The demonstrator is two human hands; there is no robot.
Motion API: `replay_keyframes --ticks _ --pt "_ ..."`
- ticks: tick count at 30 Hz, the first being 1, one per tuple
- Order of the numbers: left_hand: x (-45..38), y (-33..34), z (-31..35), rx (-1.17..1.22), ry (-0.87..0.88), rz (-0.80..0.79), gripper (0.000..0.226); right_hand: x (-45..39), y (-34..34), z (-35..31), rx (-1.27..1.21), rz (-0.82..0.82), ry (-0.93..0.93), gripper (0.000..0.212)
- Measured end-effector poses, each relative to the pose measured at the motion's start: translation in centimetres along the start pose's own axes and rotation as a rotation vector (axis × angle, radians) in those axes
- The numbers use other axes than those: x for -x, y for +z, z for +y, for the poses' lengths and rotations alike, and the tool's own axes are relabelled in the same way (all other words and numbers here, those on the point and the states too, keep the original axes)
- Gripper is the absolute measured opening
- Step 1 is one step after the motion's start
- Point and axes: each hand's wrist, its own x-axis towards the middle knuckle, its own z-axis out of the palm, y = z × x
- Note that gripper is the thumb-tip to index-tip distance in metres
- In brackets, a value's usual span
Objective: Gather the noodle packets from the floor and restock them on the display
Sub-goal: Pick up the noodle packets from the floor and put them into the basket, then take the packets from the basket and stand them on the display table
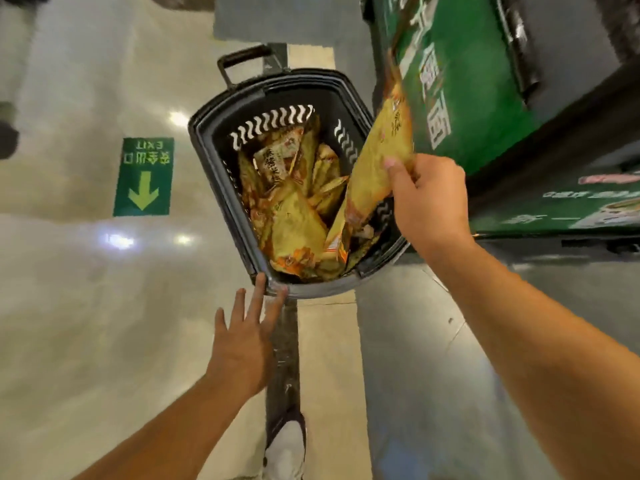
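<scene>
A black shopping basket (207, 123) stands on the floor, filled with several yellow-orange noodle packets (294, 223). My right hand (427, 199) pinches one large yellow noodle packet (384, 154) by its lower edge, holding it upright over the basket's right rim. My left hand (244, 337) reaches toward the basket with fingers spread and straight; its fingertips touch the near rim. The green display stand (460, 98) rises just right of the basket.
A green exit sticker with an arrow (143, 176) lies on the glossy floor to the left. A dark strip (284, 348) runs along the floor under the basket. My white shoe (285, 452) shows at the bottom. The basket's pull handle (239, 60) sticks out at the far side.
</scene>
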Motion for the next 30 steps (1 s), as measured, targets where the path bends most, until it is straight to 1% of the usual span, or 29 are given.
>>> replay_keyframes --ticks 1,3,6,9,11,12,13,15,16,17,19,21,24,26,28,30 --pt "-0.1 0.2 -0.1 0.011 -0.003 0.009 0.126 -0.4 1.4 0.4 0.017 -0.021 0.050 0.055" --pt "-0.2 0.3 -0.1 0.040 -0.010 -0.019 0.127 -1.0 4.0 2.0 -0.025 -0.036 0.191 0.055" --pt "0.0 -0.4 0.2 0.067 0.012 -0.088 0.125 -1.4 6.3 4.8 -0.118 -0.036 0.389 0.042" --pt "0.2 -0.8 0.3 0.130 0.008 -0.057 0.118 -2.4 7.9 5.8 -0.107 -0.133 0.488 0.033" --pt "0.3 -0.7 0.6 0.115 -0.006 -0.070 0.117 -3.1 8.4 5.0 -0.133 -0.204 0.526 0.024" --pt "0.2 -0.7 0.7 0.102 -0.009 -0.073 0.119 -3.3 8.4 4.7 -0.170 -0.259 0.535 0.014" --pt "0.2 -0.5 0.7 0.103 -0.008 -0.070 0.120 -3.4 8.3 4.4 -0.213 -0.321 0.530 0.008" --pt "0.2 -0.5 0.6 0.154 -0.016 -0.044 0.124 -3.1 8.0 4.6 -0.257 -0.431 0.482 0.046" --pt "0.2 -0.4 0.5 0.177 -0.021 -0.027 0.128 -2.7 7.7 4.8 -0.228 -0.455 0.458 0.060" --pt "0.3 -0.3 0.4 0.189 -0.024 -0.031 0.132 -2.1 7.3 5.1 -0.187 -0.459 0.430 0.063" --pt "0.2 -0.1 0.3 0.205 -0.035 -0.047 0.136 -0.9 6.7 6.0 -0.121 -0.464 0.387 0.055" --pt "0.3 0.1 0.2 0.215 -0.050 -0.014 0.139 -0.1 6.5 7.1 -0.088 -0.466 0.376 0.050" --pt "0.2 0.7 0.3 0.198 -0.063 -0.032 0.139 -1.0 6.0 8.5 -0.078 -0.374 0.388 0.041" --pt "0.0 0.7 0.3 0.180 -0.071 -0.054 0.134 -3.2 5.6 9.1 -0.090 -0.313 0.393 0.037" --pt "0.2 0.4 0.6 0.192 -0.092 -0.101 0.126 -6.1 5.4 9.5 -0.070 -0.237 0.350 0.032" --pt "0.1 -0.4 0.8 0.213 -0.103 -0.132 0.107 -9.3 5.3 9.5 -0.048 -0.174 0.297 0.028"
